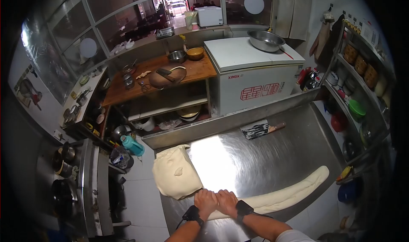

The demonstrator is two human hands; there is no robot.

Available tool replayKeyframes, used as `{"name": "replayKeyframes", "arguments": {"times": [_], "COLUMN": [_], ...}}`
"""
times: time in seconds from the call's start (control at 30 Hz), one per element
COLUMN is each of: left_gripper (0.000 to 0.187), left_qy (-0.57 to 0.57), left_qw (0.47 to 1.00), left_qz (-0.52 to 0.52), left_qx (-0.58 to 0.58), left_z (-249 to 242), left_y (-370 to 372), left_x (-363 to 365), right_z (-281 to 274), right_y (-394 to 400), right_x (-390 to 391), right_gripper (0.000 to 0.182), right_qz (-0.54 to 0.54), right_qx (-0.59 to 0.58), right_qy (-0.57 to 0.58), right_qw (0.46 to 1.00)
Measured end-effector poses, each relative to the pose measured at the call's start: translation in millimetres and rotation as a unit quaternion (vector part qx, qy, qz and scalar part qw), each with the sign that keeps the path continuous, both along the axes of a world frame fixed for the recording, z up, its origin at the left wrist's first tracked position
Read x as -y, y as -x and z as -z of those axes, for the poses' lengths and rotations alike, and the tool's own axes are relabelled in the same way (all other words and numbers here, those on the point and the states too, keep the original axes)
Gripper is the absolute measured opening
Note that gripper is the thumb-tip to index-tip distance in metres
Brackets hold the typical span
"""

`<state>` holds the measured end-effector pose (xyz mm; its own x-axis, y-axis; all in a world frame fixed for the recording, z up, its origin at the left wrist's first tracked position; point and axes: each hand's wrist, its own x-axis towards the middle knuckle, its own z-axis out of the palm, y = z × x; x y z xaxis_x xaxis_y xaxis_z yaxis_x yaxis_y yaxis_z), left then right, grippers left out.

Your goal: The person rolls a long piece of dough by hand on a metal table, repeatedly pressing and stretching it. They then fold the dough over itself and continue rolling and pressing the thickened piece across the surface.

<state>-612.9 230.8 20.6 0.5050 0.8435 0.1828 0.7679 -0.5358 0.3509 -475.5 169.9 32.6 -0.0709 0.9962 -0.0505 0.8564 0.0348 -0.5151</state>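
A long roll of dough (pixel 283 194) stretches across the front of the steel worktable (pixel 294 146). My left hand (pixel 205 202) and my right hand (pixel 227 201) are side by side on its left end, both with curled fingers pressed into the dough. Each wrist wears a black band. Just beyond my left hand lies a big pale slab of dough (pixel 172 176) with a small scrap on top. Farther back on the steel rests a cleaver (pixel 255 130) with a floury blade and a wooden handle.
A raised metal edge (pixel 238 114) runs along the worktable's back. Behind it stand a white chest freezer (pixel 255 84) with a steel basin (pixel 266 41) on top, and a wooden counter (pixel 196 73). Shelves (pixel 362 84) rise at right; a teal thermos (pixel 133 145) stands at left.
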Motion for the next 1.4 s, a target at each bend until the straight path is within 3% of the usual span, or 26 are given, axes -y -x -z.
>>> {"name": "replayKeyframes", "arguments": {"times": [0.13, 0.2, 0.23, 0.33, 0.4, 0.43, 0.5, 0.57, 0.63, 0.7, 0.73, 0.77, 0.83, 0.93, 1.1, 1.17, 1.23, 1.27, 1.3, 1.37, 1.4], "left_gripper": [0.029, 0.035, 0.035, 0.034, 0.025, 0.022, 0.016, 0.017, 0.018, 0.019, 0.020, 0.021, 0.017, 0.016, 0.024, 0.028, 0.035, 0.035, 0.035, 0.034, 0.033], "left_qy": [-0.012, 0.018, -0.027, -0.035, -0.023, -0.072, -0.074, -0.029, -0.069, -0.104, -0.042, 0.020, 0.022, -0.012, -0.058, 0.007, -0.016, -0.013, -0.010, -0.011, -0.014], "left_qw": [0.999, 0.999, 0.997, 0.996, 0.997, 0.985, 0.981, 0.990, 0.987, 0.982, 0.995, 0.997, 0.997, 0.997, 0.995, 0.996, 0.997, 0.999, 0.999, 0.997, 0.993], "left_qz": [-0.027, -0.006, 0.040, 0.084, 0.063, 0.069, 0.034, -0.009, -0.013, -0.019, 0.023, 0.065, 0.068, 0.062, -0.042, -0.041, 0.005, -0.012, -0.029, -0.035, -0.039], "left_qx": [0.042, 0.035, 0.062, 0.008, 0.029, 0.139, 0.177, 0.135, 0.145, 0.156, 0.093, 0.028, 0.026, 0.031, 0.064, 0.073, 0.071, 0.041, 0.011, 0.061, 0.109], "left_z": [-9, -10, -2, -18, -49, -51, -50, -43, -15, -10, -23, -32, -26, -22, -9, -13, -10, -4, -2, -16, -26], "left_y": [-9, -7, -3, 9, 20, 27, 31, 31, 31, 29, 30, 30, 29, 21, 6, 4, 5, 5, 6, 8, 12], "left_x": [-13, -13, -10, 26, 68, 89, 129, 169, 183, 170, 157, 140, 111, 74, 39, 28, 23, 31, 42, 72, 85], "right_z": [0, -7, 1, -19, -56, -60, -83, -80, -59, -31, -32, -29, -15, -8, -4, 4, 14, 19, 2, -50, -48], "right_y": [-5, -6, -3, 1, 4, 9, 19, 27, 33, 33, 31, 29, 27, 19, 6, 3, 4, 6, 3, 1, 2], "right_x": [-18, -20, -17, 15, 54, 74, 118, 144, 151, 145, 135, 119, 94, 60, 12, -1, 0, 4, 14, 42, 56], "right_gripper": [0.032, 0.033, 0.035, 0.036, 0.030, 0.029, 0.039, 0.041, 0.044, 0.046, 0.038, 0.038, 0.028, 0.022, 0.028, 0.034, 0.047, 0.058, 0.058, 0.044, 0.039], "right_qz": [0.013, 0.015, 0.019, 0.004, -0.057, -0.063, -0.075, -0.065, -0.054, -0.076, -0.071, -0.072, -0.092, -0.081, -0.059, -0.045, 0.036, 0.039, 0.038, -0.082, -0.111], "right_qx": [-0.039, -0.052, -0.038, 0.007, -0.085, -0.104, -0.030, -0.048, -0.062, -0.041, -0.040, -0.039, 0.091, 0.105, 0.038, 0.005, 0.010, 0.112, 0.113, 0.114, 0.114], "right_qy": [0.009, 0.007, -0.034, -0.044, -0.013, -0.068, 0.013, 0.003, -0.012, -0.095, -0.111, -0.110, -0.023, -0.052, 0.018, 0.024, -0.240, -0.262, -0.266, 0.013, 0.007], "right_qw": [0.999, 0.999, 0.999, 0.999, 0.995, 0.990, 0.997, 0.997, 0.997, 0.992, 0.990, 0.991, 0.991, 0.990, 0.997, 0.999, 0.970, 0.958, 0.956, 0.990, 0.987]}}
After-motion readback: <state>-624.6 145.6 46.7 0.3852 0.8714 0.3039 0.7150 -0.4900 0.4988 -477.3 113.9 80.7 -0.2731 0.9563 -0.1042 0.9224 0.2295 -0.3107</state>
